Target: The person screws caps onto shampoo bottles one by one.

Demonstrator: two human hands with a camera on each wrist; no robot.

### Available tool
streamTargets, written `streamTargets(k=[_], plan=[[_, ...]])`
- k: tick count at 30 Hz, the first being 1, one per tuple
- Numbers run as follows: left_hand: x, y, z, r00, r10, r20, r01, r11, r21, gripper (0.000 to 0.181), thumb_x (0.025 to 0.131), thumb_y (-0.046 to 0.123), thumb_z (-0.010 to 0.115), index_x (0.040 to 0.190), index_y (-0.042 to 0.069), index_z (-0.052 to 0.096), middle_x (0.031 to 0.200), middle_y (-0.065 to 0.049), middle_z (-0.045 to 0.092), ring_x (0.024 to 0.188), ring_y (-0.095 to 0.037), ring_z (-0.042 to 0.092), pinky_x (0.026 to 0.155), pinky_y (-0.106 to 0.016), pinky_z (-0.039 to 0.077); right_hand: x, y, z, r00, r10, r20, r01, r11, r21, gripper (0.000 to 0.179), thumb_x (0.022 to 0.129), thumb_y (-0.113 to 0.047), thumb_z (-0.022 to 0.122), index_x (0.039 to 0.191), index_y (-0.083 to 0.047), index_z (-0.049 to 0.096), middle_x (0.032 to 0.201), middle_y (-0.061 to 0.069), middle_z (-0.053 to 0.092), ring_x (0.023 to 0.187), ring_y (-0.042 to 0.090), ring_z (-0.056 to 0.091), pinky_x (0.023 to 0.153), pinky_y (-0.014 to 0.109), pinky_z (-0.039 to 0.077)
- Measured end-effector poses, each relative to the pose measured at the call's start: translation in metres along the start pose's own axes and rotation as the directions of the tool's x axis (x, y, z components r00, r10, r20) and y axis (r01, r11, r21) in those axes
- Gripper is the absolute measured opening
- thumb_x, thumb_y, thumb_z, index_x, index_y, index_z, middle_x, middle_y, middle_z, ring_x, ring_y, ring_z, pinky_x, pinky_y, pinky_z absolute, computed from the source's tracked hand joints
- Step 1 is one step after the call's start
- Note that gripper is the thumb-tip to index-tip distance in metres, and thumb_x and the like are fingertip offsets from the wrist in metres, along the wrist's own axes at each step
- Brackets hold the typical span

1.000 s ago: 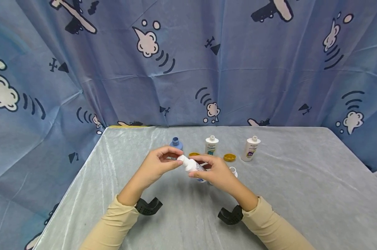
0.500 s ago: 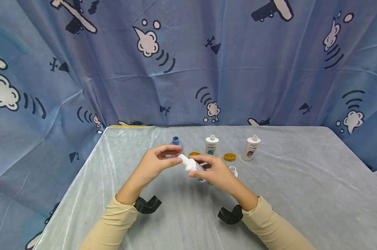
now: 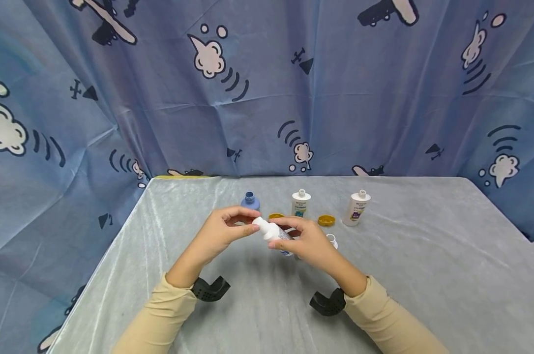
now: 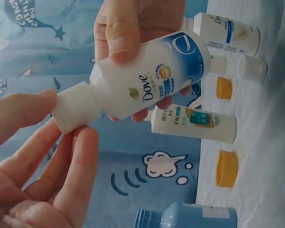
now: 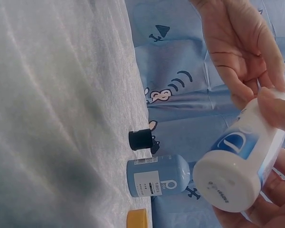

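Note:
A white Dove bottle (image 4: 147, 76) with a blue-printed label is held tilted above the table, its white cap (image 4: 76, 108) pointing toward my left hand. My right hand (image 3: 309, 243) grips the bottle's body, thumb on one side and fingers on the other. With thumb and fingertips, my left hand (image 3: 224, 231) pinches the cap, which sits on the bottle's neck. The flat base of the bottle faces the right wrist camera. Behind the hands stands an uncapped blue bottle (image 3: 250, 201), partly covered by the left hand in the head view.
Two uncapped white bottles (image 3: 301, 202) (image 3: 357, 209) stand at the back. Another white bottle (image 3: 332, 241) is half hidden by my right hand. Yellow caps (image 3: 326, 220) (image 3: 276, 216), a white cap (image 4: 251, 70) and a black cap (image 5: 140, 139) lie on the grey cloth-covered table (image 3: 426, 255).
My left fingertips lifted slightly off the cap half a second ago and now close on it again. The right hand and the bottle stay nearly in place.

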State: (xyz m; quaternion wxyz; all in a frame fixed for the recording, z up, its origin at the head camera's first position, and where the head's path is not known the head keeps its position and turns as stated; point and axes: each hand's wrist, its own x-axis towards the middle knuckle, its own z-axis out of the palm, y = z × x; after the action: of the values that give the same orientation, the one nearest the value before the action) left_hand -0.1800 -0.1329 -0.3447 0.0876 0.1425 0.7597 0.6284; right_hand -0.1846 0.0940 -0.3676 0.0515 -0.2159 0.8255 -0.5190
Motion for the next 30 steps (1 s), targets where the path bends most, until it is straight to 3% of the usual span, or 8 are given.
streamTargets(k=[7,12,17,22,30], plan=[[-0.0014,0.0002,-0.0020,0.998,0.029,0.051,-0.027,0.999,-0.035,0.037,0.090,0.005,0.071,0.126,-0.002,0.065,0.128,-0.020,0.064,0.104,-0.013,0.068,0.090,-0.028,0.058,0.0001,0.0000,-0.0009,1.000,-0.004,0.006,0.004,1.000,0.019,0.047,0.081,-0.021,0.083,0.124,-0.006,0.070,0.126,0.012,0.068,0.102,0.022,0.065,0.086,0.033,0.057],[-0.0006,0.0007,-0.0026,1.000,0.004,0.020,-0.003,0.999,-0.053,0.045,0.089,0.010,0.074,0.132,0.004,0.061,0.135,-0.020,0.061,0.114,-0.021,0.066,0.097,-0.030,0.056,0.0011,-0.0004,-0.0005,1.000,0.002,0.010,-0.002,1.000,0.024,0.048,0.081,-0.021,0.083,0.124,-0.007,0.069,0.129,0.012,0.067,0.104,0.025,0.066,0.087,0.034,0.057],[0.0023,-0.0010,-0.0009,0.999,-0.021,-0.044,0.020,1.000,-0.020,0.035,0.088,0.014,0.076,0.120,0.003,0.067,0.117,-0.009,0.069,0.098,-0.015,0.066,0.089,-0.028,0.056,0.0016,0.0005,-0.0004,1.000,-0.001,0.008,0.001,1.000,0.012,0.048,0.081,-0.023,0.083,0.124,-0.007,0.069,0.129,0.012,0.067,0.105,0.024,0.065,0.088,0.035,0.057],[0.0026,-0.0008,0.0008,0.999,-0.013,-0.042,0.013,1.000,-0.007,0.028,0.088,0.012,0.075,0.112,0.000,0.069,0.102,0.002,0.069,0.089,-0.011,0.065,0.083,-0.026,0.056,0.0019,0.0017,-0.0009,1.000,-0.015,0.003,0.015,1.000,0.006,0.047,0.081,-0.023,0.083,0.123,-0.007,0.070,0.126,0.011,0.069,0.105,0.023,0.065,0.087,0.032,0.057],[0.0003,0.0013,0.0002,1.000,0.021,0.022,-0.021,1.000,-0.024,0.034,0.089,0.005,0.072,0.121,-0.005,0.066,0.119,-0.014,0.068,0.094,-0.007,0.068,0.086,-0.025,0.058,0.0014,0.0031,-0.0016,1.000,-0.025,0.005,0.025,1.000,0.005,0.047,0.081,-0.021,0.084,0.123,-0.007,0.070,0.125,0.011,0.069,0.103,0.020,0.065,0.086,0.030,0.057]])
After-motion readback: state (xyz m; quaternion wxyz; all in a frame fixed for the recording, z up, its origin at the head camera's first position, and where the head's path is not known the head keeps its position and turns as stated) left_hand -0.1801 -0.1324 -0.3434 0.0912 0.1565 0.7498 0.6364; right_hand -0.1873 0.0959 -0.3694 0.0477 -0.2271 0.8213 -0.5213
